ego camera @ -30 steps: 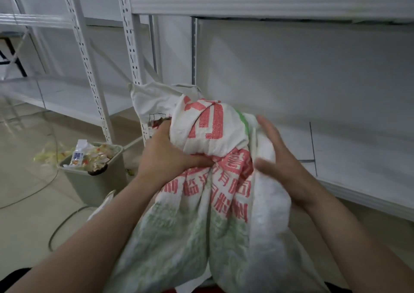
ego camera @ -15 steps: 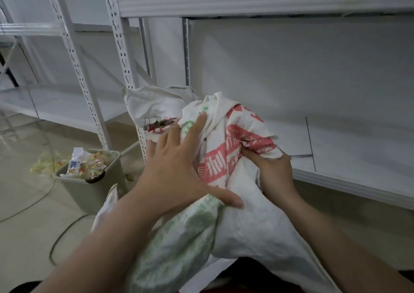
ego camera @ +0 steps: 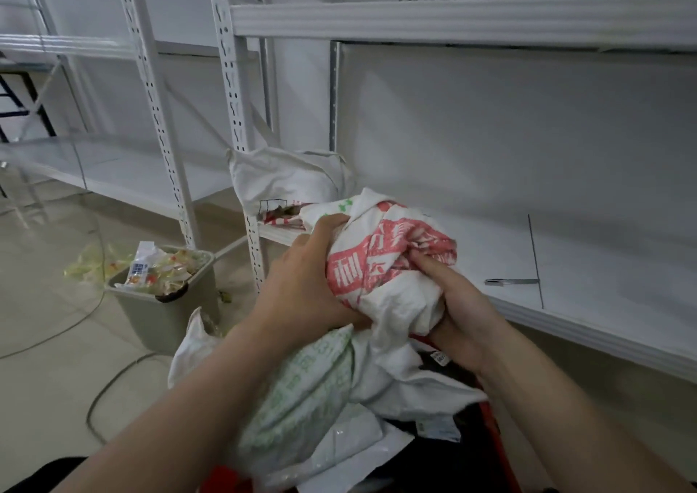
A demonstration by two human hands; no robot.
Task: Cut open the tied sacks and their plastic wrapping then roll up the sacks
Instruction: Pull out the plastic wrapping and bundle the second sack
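Observation:
A white woven sack (ego camera: 381, 266) with red and green print is bunched into a rough roll in front of me. My left hand (ego camera: 301, 285) grips the roll from the left, fingers curled over its top. On the right, my right hand (ego camera: 458, 319) holds it with fingers curled into the folds and under it. The sack's loose tail (ego camera: 301, 390) hangs down toward my lap. A second white sack (ego camera: 283, 183) lies on the low shelf behind.
White metal shelving (ego camera: 565, 266) runs along the right and back, with a pen-like tool (ego camera: 511, 282) on the low shelf. A grey bin (ego camera: 162, 311) full of wrappers stands on the floor at left. A cable (ego camera: 94, 398) loops across the tiles.
The sack has been gathered from a long hanging sheet into a tighter bundle. My left hand went from lying flat on it to gripping it; my right hand moved under the roll.

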